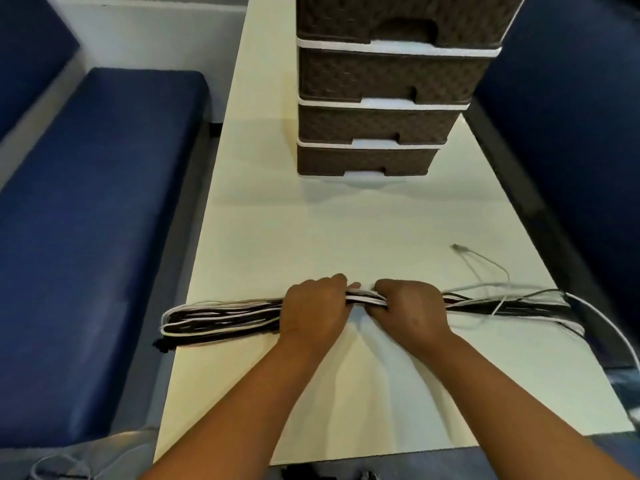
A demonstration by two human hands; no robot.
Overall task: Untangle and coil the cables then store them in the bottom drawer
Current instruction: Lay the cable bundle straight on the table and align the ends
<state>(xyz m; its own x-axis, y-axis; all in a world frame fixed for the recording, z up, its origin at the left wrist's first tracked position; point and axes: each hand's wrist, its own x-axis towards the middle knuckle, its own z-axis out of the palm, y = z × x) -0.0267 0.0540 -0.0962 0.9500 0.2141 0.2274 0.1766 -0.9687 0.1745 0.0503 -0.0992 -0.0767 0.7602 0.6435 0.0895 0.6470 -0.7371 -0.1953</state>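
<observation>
A long flat bundle of black and white cables (221, 318) lies across the cream table, folded into loops at both ends. My left hand (313, 308) and my right hand (410, 306) grip the bundle's middle side by side, fingers curled over it. One grey cable end with a plug (459, 248) strays loose behind the right half. A white cable (609, 327) trails off the right table edge. The brown woven drawer unit (381, 119) stands at the back, its bottom drawer (363, 162) shut.
The cream table (277, 237) is narrow, and the bundle's left loop overhangs its left edge. Blue padded benches (97, 220) flank the table on both sides. More cables lie on the floor at the lower left (52, 465).
</observation>
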